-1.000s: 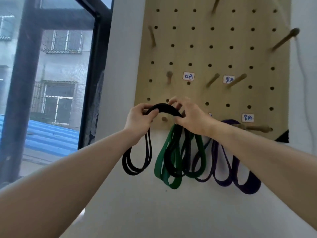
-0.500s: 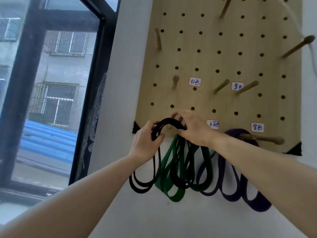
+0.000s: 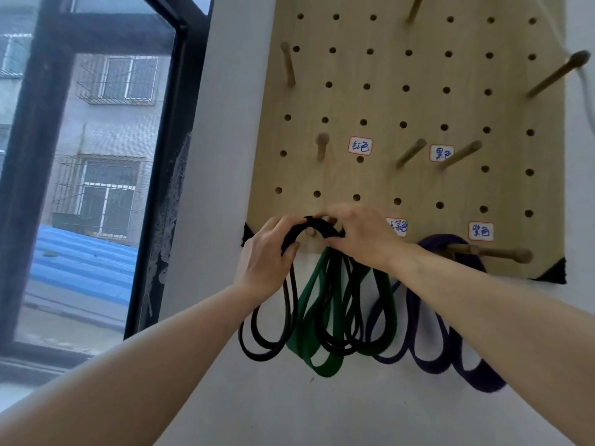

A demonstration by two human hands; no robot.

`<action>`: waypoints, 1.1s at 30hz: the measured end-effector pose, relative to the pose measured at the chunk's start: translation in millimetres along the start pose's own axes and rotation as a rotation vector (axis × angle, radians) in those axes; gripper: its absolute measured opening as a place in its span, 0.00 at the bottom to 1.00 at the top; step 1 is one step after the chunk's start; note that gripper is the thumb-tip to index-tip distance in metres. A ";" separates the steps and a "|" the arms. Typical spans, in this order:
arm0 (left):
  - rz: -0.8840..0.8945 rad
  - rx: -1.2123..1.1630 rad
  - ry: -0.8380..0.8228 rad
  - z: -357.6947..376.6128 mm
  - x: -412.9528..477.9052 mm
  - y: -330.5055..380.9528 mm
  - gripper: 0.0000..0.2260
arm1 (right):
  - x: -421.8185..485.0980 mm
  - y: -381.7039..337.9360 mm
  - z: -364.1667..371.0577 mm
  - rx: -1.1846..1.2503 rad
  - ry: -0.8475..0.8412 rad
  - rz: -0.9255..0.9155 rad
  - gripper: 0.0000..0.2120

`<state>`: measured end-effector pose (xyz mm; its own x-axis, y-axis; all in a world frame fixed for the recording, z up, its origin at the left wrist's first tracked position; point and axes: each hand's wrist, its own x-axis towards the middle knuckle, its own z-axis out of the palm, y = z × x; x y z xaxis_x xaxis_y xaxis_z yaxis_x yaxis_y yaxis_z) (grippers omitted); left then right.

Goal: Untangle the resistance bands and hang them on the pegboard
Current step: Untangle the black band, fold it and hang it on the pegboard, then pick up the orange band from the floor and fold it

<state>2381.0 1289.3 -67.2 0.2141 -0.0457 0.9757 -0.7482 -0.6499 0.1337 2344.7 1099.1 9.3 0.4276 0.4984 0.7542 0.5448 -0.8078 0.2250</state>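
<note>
Currently, in the head view, your left hand (image 3: 267,255) and right hand (image 3: 357,236) each pinch the black band (image 3: 317,225), arched over a short peg (image 3: 310,232) at the pegboard (image 3: 386,101) bottom edge. This is probably the hanging step; next, seat the loop behind the peg tip and release.

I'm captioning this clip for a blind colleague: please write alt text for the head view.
The left hand and right hand grip a black resistance band, arching it over a short peg at the lower left of a wooden pegboard. Green bands hang below the right hand, and purple bands hang from a longer peg further right.
</note>
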 end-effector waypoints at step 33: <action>-0.462 -0.208 -0.967 -39.2 -334.1 96.0 0.06 | -373.4 -81.9 101.0 0.610 -0.410 0.554 0.06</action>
<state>2213.0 1271.9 -373.6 0.8368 -0.4665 0.2866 -0.5405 -0.6205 0.5682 2213.3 1010.9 -353.0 0.8997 0.2562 0.3534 0.4221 -0.7167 -0.5552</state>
